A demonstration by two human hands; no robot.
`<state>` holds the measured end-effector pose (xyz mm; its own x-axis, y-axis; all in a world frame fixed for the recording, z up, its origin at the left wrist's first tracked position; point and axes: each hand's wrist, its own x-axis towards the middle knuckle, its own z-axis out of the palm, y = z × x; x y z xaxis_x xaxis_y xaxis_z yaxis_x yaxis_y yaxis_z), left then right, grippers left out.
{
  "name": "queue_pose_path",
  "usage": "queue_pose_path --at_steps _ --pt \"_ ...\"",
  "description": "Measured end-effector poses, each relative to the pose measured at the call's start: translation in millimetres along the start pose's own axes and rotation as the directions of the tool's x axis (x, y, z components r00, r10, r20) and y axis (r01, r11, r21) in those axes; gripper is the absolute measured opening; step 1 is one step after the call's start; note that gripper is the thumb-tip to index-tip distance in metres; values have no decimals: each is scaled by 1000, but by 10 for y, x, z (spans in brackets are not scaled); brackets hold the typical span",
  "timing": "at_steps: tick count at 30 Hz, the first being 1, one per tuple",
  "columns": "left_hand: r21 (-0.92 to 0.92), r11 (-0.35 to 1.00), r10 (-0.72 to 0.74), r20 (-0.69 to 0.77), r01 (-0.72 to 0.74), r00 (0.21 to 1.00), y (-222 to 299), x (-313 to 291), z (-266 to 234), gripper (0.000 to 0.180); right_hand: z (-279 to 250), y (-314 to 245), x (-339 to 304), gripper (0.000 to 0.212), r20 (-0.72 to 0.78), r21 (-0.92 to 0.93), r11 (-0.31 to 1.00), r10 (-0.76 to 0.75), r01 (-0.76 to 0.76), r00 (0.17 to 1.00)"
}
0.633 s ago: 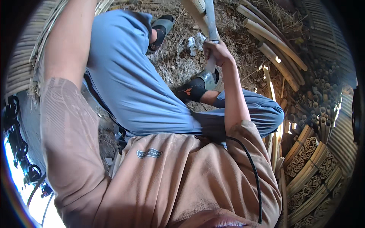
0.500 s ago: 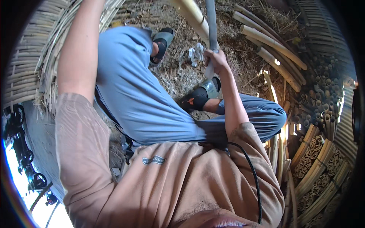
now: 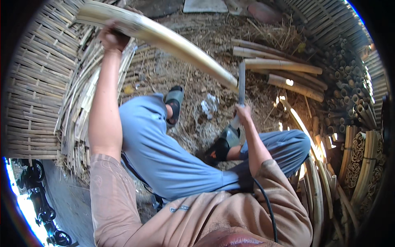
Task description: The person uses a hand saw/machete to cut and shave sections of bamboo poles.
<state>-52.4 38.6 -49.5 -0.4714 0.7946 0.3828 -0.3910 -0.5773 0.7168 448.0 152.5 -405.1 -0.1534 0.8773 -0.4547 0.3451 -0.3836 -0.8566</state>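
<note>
My left hand (image 3: 113,39) is wrapped round the upper left part of a thick, pale bamboo pole (image 3: 175,44). The pole slants down to the right across the far part of the view. In my right hand (image 3: 243,113) is the handle of a long machete, whose flat grey blade (image 3: 242,82) points away from me. The pole's lower right end meets the blade in the picture; whether they touch I cannot tell. Some fingers of the left hand are hidden by the pole.
Split bamboo strips (image 3: 84,111) lie at the left by a woven bamboo wall (image 3: 35,90). Cut bamboo lengths (image 3: 284,65) lie at the right, with bundled pieces (image 3: 366,164) nearer me. My sandalled feet (image 3: 175,101) rest on littered ground. A crumpled pale scrap (image 3: 210,106) lies between them.
The view has shifted, and my left hand has come into sight on the pole. The pole now lies more level, and the machete appears lower in the view, still in my right hand.
</note>
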Motion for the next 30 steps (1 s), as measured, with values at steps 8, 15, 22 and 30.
queue_pose_path --at_steps 8,15,22,30 --pt "211 961 254 -411 -179 876 56 69 73 58 -257 208 -88 39 -90 -329 929 147 -169 985" --pt "163 980 178 -494 -111 851 102 58 -119 48 282 -307 -266 34 169 -186 936 -267 297 949" --pt "91 993 97 -336 -71 937 178 -134 -350 56 -106 310 -34 33 -68 -321 939 110 -126 992" --pt "22 997 -74 -45 75 996 457 20 -449 70 49 -595 -345 34 335 -81 981 -141 178 931"
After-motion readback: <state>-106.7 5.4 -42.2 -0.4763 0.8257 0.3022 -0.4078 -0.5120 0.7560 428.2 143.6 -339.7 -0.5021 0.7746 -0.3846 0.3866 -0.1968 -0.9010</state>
